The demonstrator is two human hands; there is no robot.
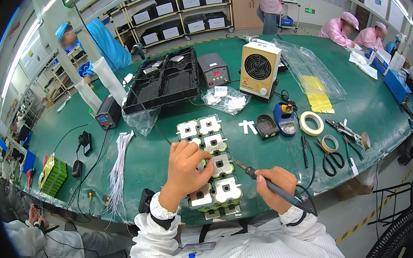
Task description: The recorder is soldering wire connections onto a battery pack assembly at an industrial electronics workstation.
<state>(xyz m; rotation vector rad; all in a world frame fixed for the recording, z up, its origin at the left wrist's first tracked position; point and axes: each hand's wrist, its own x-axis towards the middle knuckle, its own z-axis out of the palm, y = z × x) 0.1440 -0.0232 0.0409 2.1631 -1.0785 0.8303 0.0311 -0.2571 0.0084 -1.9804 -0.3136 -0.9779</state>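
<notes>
Green matting covers the curved worktop [162,164], and on it, just in front of the person, lies one long battery pack [211,161] made of green cells capped with white holders and bright metal tabs; about six tab plates show along its length, running from 11 o'clock down to 5 o'clock. The left hand [186,169] rests on the pack's left side, fingers curled over its edge and pressing on it. The right hand [275,185] is closed around one soldering iron [261,180], whose dark tip points toward 10 o'clock and meets the pack near its middle.

At 12 o'clock from the pack stand one black tray [164,80], one small grey power unit [213,70] and one beige fan box [259,69]. At 2 o'clock sit one blue iron stand [286,120], two tape rolls [312,123] and one pair of scissors [331,160]. One bundle of white wires [119,170] lies at 9 o'clock, well apart from the hands. A clear bag of small white parts [225,101] rests between the pack and the fan box.
</notes>
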